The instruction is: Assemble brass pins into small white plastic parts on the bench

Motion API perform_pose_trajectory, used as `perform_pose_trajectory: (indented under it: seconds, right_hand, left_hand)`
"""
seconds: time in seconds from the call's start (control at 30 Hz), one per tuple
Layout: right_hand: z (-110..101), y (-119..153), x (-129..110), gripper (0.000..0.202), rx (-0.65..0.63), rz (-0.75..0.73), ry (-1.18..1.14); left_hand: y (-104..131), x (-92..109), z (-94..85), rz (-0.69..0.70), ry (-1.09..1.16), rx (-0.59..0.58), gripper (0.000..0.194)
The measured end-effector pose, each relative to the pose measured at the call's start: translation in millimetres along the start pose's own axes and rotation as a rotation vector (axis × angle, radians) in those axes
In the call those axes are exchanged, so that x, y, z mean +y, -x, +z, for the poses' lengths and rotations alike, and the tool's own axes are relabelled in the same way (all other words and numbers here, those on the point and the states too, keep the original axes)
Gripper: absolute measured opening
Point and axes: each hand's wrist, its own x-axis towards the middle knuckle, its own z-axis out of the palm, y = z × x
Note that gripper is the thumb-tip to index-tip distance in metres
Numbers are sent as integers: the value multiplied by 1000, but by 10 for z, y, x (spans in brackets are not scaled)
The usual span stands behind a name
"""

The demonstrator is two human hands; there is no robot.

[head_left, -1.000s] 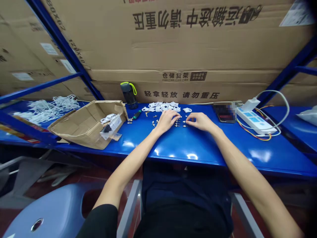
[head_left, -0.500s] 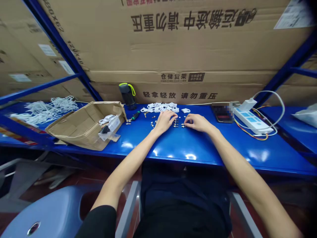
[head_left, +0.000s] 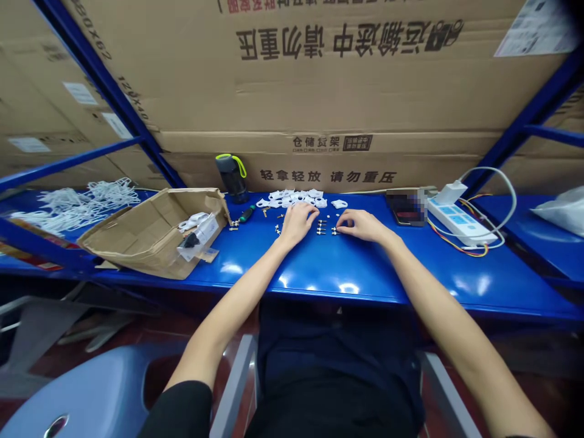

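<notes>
My left hand (head_left: 298, 224) rests over the blue table (head_left: 356, 267), fingers curved and apart, with nothing visible in it. It is just left of several small metal parts (head_left: 322, 227) set in a column. To the right of them, the thumb and forefinger of my right hand (head_left: 359, 225) come together at small metal pieces (head_left: 334, 231); whether they pinch one is too small to tell. Behind the hands lie several white plastic pieces (head_left: 296, 197), and a single one (head_left: 339, 204) sits apart to their right. More small metal parts (head_left: 277, 229) are partly hidden by my left hand.
On the left stand an open cardboard box (head_left: 132, 243) with bagged items, a dark bottle (head_left: 232, 179) and a green screwdriver (head_left: 248, 213). White cables (head_left: 86, 204) lie beyond. At right are a phone (head_left: 406, 210) and a power strip (head_left: 460, 222). Cardboard walls the back.
The whole view has shifted slightly. My hands stay nearly in place over the table, with only slight finger movement.
</notes>
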Motion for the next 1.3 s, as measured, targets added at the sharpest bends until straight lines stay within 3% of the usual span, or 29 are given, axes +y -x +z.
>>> perform_pose_trajectory:
  seconds: [0.2, 0.4, 0.67, 0.9, 1.3]
  right_hand:
    - [23, -18, 62, 22, 65, 51, -122]
    - [155, -60, 170, 30, 216, 265, 47]
    - [220, -67, 99, 38, 169, 298, 156]
    - [216, -96, 75, 30, 157, 322, 160]
    - [215, -111, 117, 26, 187, 301, 83]
  left_hand:
    - [3, -113, -36, -107, -141, 29, 22]
    - [18, -196, -51, -142, -232, -27, 28]
    - [29, -262, 21, -91, -312, -90, 28]
    - [2, -271, -33, -82, -261, -42, 26]
    - [-19, -133, -20, -10, -196, -62, 20]
